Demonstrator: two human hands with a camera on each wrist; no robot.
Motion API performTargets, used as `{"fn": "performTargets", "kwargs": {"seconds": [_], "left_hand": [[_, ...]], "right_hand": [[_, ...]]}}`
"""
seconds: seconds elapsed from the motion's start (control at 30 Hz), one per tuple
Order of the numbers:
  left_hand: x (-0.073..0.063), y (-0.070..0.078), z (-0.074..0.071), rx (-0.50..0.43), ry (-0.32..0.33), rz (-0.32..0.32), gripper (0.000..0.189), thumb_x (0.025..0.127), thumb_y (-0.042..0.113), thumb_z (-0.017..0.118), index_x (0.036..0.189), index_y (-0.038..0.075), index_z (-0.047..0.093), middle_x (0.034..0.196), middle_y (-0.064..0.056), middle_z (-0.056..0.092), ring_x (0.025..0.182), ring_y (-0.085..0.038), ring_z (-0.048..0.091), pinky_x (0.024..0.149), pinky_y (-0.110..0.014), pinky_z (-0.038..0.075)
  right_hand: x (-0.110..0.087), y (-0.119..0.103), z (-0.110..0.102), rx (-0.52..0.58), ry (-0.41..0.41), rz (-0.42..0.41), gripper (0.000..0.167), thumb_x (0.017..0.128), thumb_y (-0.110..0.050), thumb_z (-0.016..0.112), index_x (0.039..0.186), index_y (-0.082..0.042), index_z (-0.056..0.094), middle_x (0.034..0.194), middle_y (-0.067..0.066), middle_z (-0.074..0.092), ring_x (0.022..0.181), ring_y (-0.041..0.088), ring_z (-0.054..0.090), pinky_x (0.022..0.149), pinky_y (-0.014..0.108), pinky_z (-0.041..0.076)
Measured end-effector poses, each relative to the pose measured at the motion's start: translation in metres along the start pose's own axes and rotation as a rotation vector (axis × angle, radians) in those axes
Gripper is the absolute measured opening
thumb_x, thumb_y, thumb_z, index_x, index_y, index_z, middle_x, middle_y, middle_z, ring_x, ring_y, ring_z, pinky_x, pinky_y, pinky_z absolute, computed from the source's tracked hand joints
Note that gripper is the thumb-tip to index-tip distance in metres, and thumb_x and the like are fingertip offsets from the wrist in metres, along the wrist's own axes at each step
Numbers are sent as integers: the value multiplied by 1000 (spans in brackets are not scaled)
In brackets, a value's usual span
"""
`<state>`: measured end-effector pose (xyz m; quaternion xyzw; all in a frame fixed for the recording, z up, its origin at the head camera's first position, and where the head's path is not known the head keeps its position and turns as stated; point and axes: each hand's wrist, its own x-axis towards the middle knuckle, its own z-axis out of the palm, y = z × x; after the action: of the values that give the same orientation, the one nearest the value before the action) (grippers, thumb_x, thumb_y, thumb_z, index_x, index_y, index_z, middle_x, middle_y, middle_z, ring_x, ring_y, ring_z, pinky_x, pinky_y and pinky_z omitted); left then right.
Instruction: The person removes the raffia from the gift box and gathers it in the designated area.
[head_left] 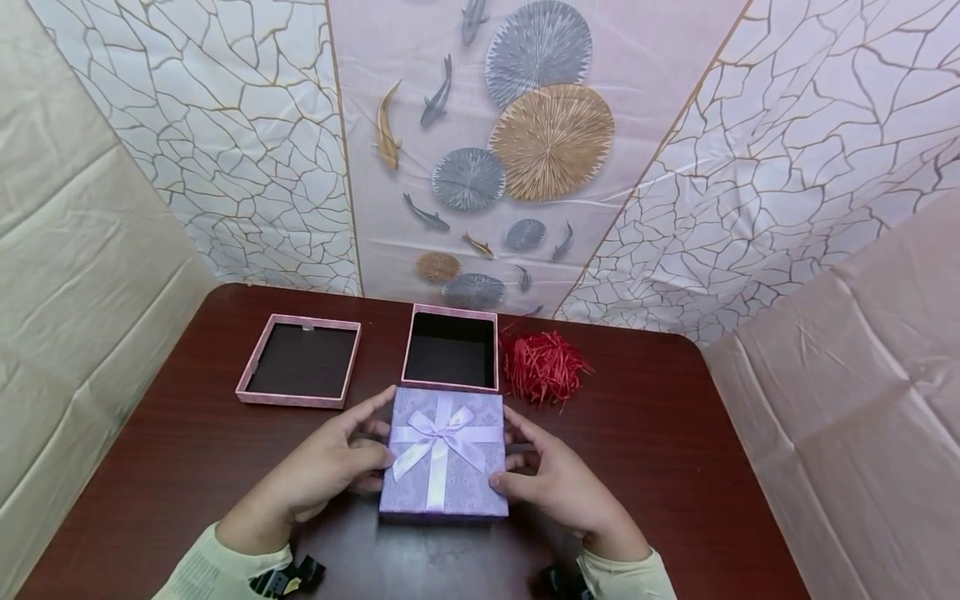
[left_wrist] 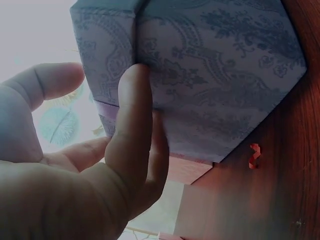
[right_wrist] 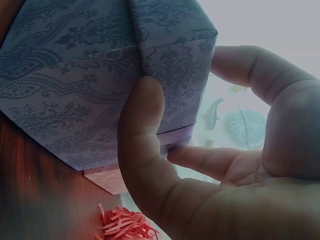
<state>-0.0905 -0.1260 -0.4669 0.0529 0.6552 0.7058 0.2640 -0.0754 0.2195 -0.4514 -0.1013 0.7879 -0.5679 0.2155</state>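
Observation:
A lavender gift box (head_left: 412, 492) with a damask pattern stands at the front middle of the table. Its lid (head_left: 480, 417) is on, crossed by a pale ribbon with a bow (head_left: 444, 435). My left hand (head_left: 330, 458) grips the lid from the left, thumb at the top edge and fingers along the side. From the right, my right hand (head_left: 558, 483) holds it likewise, thumb on the top's edge. In the left wrist view, a fingertip (left_wrist: 134, 80) lies at the lid's lower rim. A right fingertip (right_wrist: 150, 92) meets that rim in the right wrist view.
Right behind the gift box sits an open pink box base (head_left: 450, 387) with a dark inside. A pink lid (head_left: 292, 401) lies inside-up at the left. Red shredded paper (head_left: 546, 367) is heaped at the right, and one loose red strip (left_wrist: 254, 156) lies on the table (head_left: 660, 450).

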Motion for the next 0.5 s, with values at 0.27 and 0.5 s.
{"fn": "performTargets", "kwargs": {"seconds": [0.27, 0.5], "left_hand": [[-1, 1, 1, 19, 11, 13, 96, 98, 0, 69, 181, 21, 26, 135, -20, 42, 103, -24, 66, 78, -44, 69], [0, 0, -1, 27, -2, 23, 96, 99, 0, 69, 181, 20, 24, 135, -22, 44, 102, -23, 68, 78, -42, 69]], "right_hand": [[-1, -2, 1, -22, 20, -2, 96, 96, -7, 86, 176, -6, 34, 142, 27, 57, 113, 31, 70, 87, 26, 64], [-2, -5, 0, -38, 22, -11, 95, 96, -8, 86, 175, -5, 34, 141, 27, 58, 112, 31, 70, 88, 26, 64]]}}
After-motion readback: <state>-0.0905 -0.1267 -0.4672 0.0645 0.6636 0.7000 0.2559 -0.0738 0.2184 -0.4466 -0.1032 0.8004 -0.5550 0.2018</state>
